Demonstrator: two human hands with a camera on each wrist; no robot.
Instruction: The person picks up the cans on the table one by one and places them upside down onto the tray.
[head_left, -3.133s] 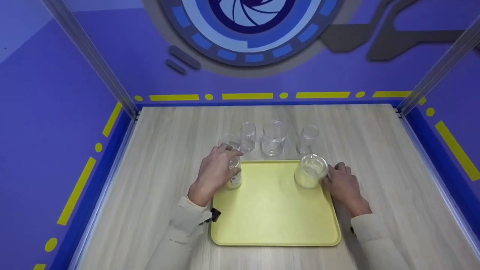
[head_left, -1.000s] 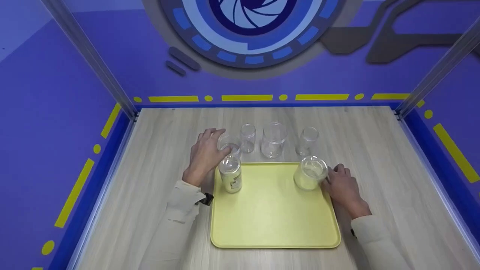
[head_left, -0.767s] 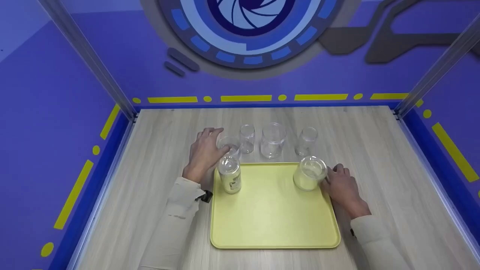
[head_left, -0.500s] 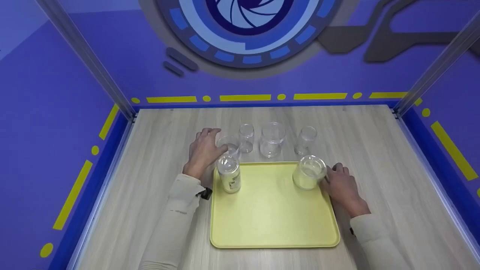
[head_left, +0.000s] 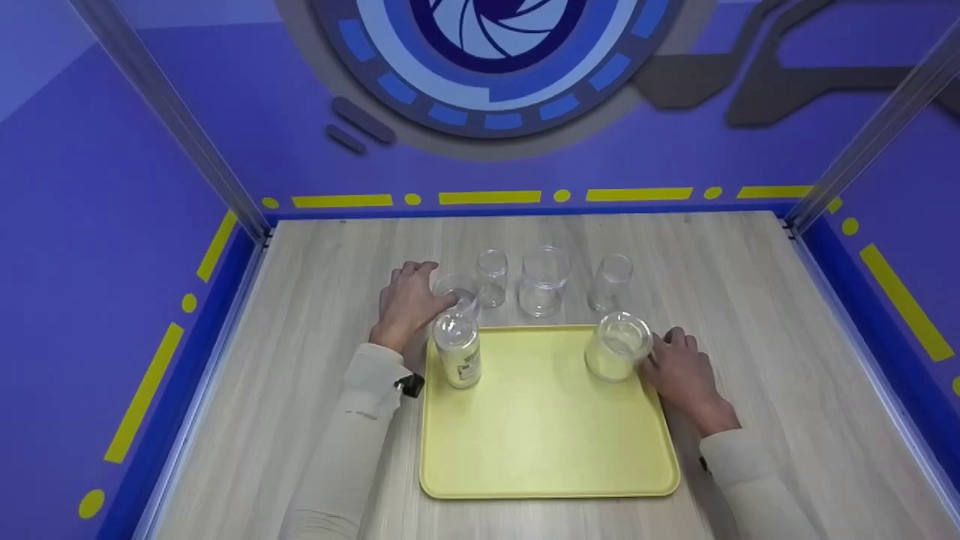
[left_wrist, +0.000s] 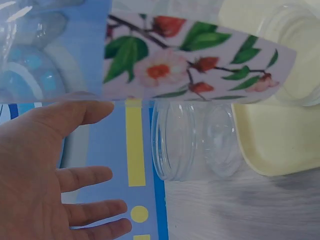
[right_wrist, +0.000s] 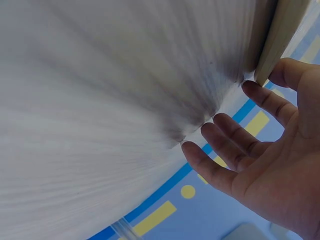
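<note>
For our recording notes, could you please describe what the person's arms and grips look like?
The left sleeve and right sleeve are long and beige. A black device shows at the left cuff, and a dark piece at the right cuff. The left grip and right grip are ungloved.

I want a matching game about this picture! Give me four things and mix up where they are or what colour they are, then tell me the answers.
Things:
1. tray
2. tall flower-printed jar
3. left hand
4. right hand

Places and colours:
A. by the leftmost clear jar standing off the tray
B. at the tray's right edge
C. pale yellow all over
D. standing on the tray, in its far left corner

Right pairs: 1-C, 2-D, 3-A, 4-B
</note>
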